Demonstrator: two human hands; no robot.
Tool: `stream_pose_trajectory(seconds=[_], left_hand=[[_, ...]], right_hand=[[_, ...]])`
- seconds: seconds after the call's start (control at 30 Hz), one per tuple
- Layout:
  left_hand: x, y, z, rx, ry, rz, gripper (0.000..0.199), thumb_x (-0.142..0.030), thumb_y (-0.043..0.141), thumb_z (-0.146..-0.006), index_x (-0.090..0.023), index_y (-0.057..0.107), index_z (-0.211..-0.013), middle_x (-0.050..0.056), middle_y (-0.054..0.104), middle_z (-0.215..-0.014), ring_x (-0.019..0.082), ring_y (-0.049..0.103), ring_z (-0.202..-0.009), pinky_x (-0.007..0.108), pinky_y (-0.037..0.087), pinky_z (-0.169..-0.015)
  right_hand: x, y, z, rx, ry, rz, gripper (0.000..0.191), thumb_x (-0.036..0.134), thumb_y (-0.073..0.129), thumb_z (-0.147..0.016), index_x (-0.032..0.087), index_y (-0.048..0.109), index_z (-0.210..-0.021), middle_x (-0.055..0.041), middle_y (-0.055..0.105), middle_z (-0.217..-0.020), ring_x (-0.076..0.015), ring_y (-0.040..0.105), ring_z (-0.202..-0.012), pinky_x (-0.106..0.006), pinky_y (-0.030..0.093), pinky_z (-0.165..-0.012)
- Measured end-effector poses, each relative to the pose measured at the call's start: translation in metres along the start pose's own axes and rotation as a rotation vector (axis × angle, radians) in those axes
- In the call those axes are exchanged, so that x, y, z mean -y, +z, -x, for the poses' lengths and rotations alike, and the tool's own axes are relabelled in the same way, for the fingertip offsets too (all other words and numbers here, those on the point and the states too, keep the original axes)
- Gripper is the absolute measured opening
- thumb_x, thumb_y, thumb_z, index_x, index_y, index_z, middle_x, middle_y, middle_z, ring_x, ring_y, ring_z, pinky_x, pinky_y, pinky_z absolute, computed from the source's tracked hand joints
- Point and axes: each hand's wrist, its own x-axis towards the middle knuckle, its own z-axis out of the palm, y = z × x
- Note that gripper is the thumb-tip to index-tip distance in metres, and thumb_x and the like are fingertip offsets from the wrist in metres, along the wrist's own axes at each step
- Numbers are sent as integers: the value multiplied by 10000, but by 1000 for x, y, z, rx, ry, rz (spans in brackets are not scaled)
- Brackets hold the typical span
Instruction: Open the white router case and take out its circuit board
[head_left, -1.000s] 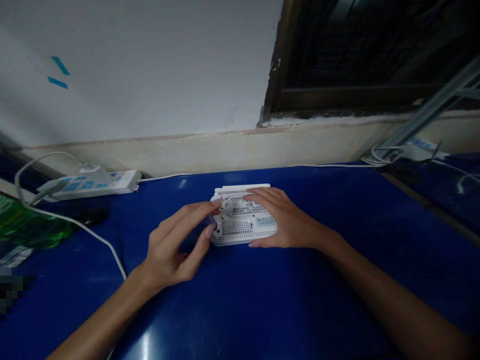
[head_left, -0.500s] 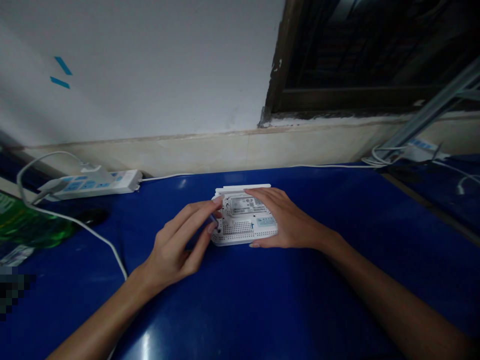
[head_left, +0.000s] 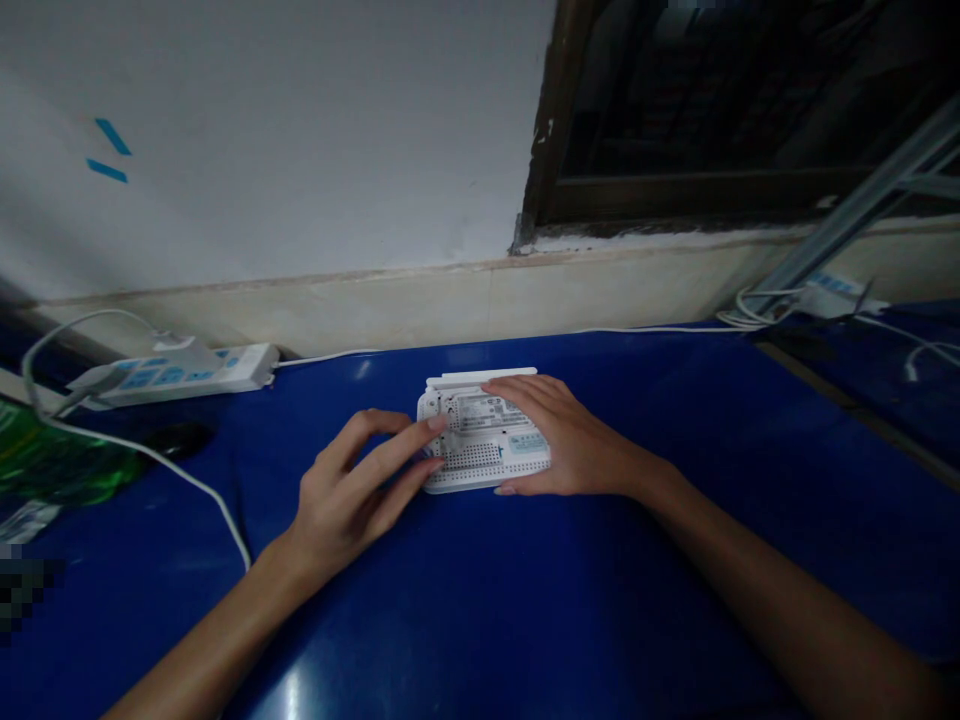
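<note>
gripped white device on desk with right hand, curled over top; touched its left side with fingertips of half-open left hand.

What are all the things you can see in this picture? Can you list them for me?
white router: 1, white, on the table between the hands, underside up
table: 1, shiny blue, under everything
power strip: 2, white, one at the table's back left, one far right
cables: several, white, along the table
bottle: 1, green, far left
dark object: 1, black, behind the cable
wall: 1, white, at the back
tape marks: 2, blue, on the wall
window frame: 1, dark brown, upper right
metal rail: 1, grey, right
left hand: 1, fingertips on the router's left side
right hand: 1, around the router's right side
</note>
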Motion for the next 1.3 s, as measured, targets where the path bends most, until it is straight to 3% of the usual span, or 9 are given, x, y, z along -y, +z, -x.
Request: stream_pose_trajectory(seconds=[0.13, 0.27, 0.4, 0.5, 0.6, 0.83, 1.0, 1.13, 1.3], left_hand=[[1, -1, 0, 81, -34, 55, 562, -184, 685, -886, -156, 486, -1411, 109, 611, -1122, 195, 612, -999, 323, 568, -840], [-1, 1, 0, 81, -64, 71, 621, -34, 602, -891, -143, 404, -1469, 112, 639, -1152, 170, 631, -1014, 300, 556, -882], [0, 0, 0, 42, -38, 1, 629, -98, 730, -840, -223, 497, -1411, 62, 620, -1061, 144, 619, -924, 252, 566, -792], [1, -2, 1, 121, -34, 43, 592, -141, 672, -888, -192, 460, -1438, 111, 607, -1180, 193, 608, -1038, 314, 574, -863], [2, 0, 4, 129, -27, 59, 597, -26, 556, -905, -172, 419, -1467, 141, 589, -1285, 208, 605, -1132, 324, 561, -927], [6, 9, 9, -45, -87, 178, 687, -59, 797, -758, -234, 503, -1355, 40, 680, -1028, 146, 678, -873, 266, 595, -757], [2, 7, 9, 39, -103, 202, 547, -57, 681, -843, -174, 498, -1346, 95, 694, -1146, 192, 689, -1029, 346, 596, -902], [-2, 7, 5, 11, -87, 81, 524, -64, 675, -859, -178, 512, -1343, 60, 725, -1071, 146, 709, -920, 273, 612, -826], [-2, 5, 2, -5, -62, 50, 473, -147, 703, -866, -185, 545, -1310, 60, 724, -1057, 156, 706, -883, 282, 620, -779]], right_hand=[[-1, 1, 0, 0, -1, 6, 1048, 658, 760, -669, 273, 302, -1529, -89, 421, -1539, -318, 358, -1413, -512, 249, -1167], [-1, 2, 0, -8, -6, 6, 1036, 654, 759, -673, 284, 311, -1531, -93, 423, -1538, -331, 359, -1413, -523, 244, -1168], [-2, 2, 0, 2, -8, 19, 1029, 680, 739, -679, 275, 321, -1528, -102, 418, -1541, -332, 352, -1418, -532, 246, -1164], [-1, 1, 0, 8, -5, 19, 1030, 692, 736, -672, 273, 334, -1523, -106, 422, -1537, -334, 354, -1416, -539, 250, -1159], [-1, 1, -1, 13, 0, 18, 1015, 681, 743, -669, 286, 350, -1517, -106, 428, -1533, -345, 351, -1415, -553, 251, -1154], [-1, 1, 1, 21, 5, 46, 1001, 707, 724, -675, 263, 377, -1502, -115, 404, -1546, -334, 328, -1429, -533, 241, -1167], [-1, 0, 1, 34, 11, 55, 929, 695, 725, -686, 286, 433, -1469, -106, 402, -1548, -334, 318, -1436, -553, 231, -1167], [-2, 1, 1, 26, 9, 46, 971, 706, 727, -674, 281, 410, -1487, -111, 394, -1553, -340, 316, -1437, -558, 241, -1163], [-3, 2, 1, 32, -1, 63, 949, 714, 714, -684, 296, 415, -1483, -103, 395, -1554, -337, 309, -1442, -566, 239, -1161]])
